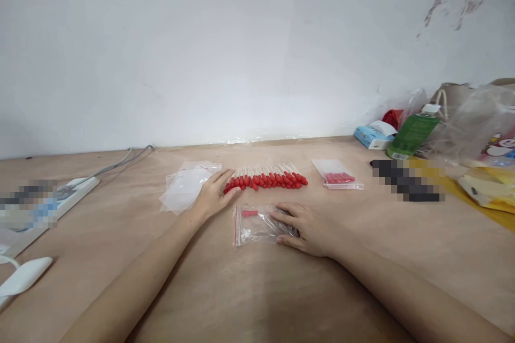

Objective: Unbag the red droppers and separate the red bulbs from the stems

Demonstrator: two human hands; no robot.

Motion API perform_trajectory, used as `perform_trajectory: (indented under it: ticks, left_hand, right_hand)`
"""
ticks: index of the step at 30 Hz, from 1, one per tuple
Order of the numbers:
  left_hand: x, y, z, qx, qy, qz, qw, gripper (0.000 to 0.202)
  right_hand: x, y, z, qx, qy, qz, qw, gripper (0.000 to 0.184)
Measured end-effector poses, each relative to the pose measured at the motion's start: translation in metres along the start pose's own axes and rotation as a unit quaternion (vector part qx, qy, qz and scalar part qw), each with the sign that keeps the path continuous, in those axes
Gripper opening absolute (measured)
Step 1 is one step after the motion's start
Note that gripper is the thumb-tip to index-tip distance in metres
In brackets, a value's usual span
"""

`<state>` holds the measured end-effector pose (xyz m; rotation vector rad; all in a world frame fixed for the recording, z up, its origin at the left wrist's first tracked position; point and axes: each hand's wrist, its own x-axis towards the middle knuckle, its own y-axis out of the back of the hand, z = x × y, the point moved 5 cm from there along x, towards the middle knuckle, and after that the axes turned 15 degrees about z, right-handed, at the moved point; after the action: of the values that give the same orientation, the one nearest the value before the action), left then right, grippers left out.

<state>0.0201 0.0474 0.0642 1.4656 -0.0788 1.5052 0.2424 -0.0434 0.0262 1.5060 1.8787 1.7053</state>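
Several pale sticks with red tips [263, 179] lie side by side in a row, red ends toward me. My left hand [213, 193] is at the left end of that row, fingers stretched out and thumb apart, touching or just over the nearest sticks. In front of the row lies a clear zip bag [257, 228] with a red strip along its left edge and a red-tipped piece inside. My right hand [303, 228] rests on the bag's right end with its fingers spread. A filled zip bag [336, 174] of red-tipped sticks lies to the right of the row.
Clear bags [183, 187] lie loosely stacked left of the row. A white power strip [76, 198] with cables stands at the far left. On the right are a blue tissue pack [368, 138], a green bottle [412, 133] and plastic bags [462, 128], near a blurred dark object [406, 179].
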Motion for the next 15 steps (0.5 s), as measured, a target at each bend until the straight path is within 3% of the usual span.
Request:
perform_trajectory:
  ticks: [4,9,15]
  left_hand:
    - [-0.026,0.022,0.014,-0.008,0.08,0.05,0.996,0.021]
    - [-0.059,0.02,0.024,-0.072,0.176,-0.074,0.979,0.017]
    - [-0.057,0.003,0.026,-0.12,0.2,-0.156,0.96,0.025]
  right_hand:
    - [0.0,0.0,0.0,0.0,0.0,-0.001,1.0,0.06]
    - [0.0,0.0,0.002,0.01,-0.018,-0.002,1.0,0.065]
    - [0.0,0.0,0.002,0.028,-0.02,-0.004,0.999,0.066]
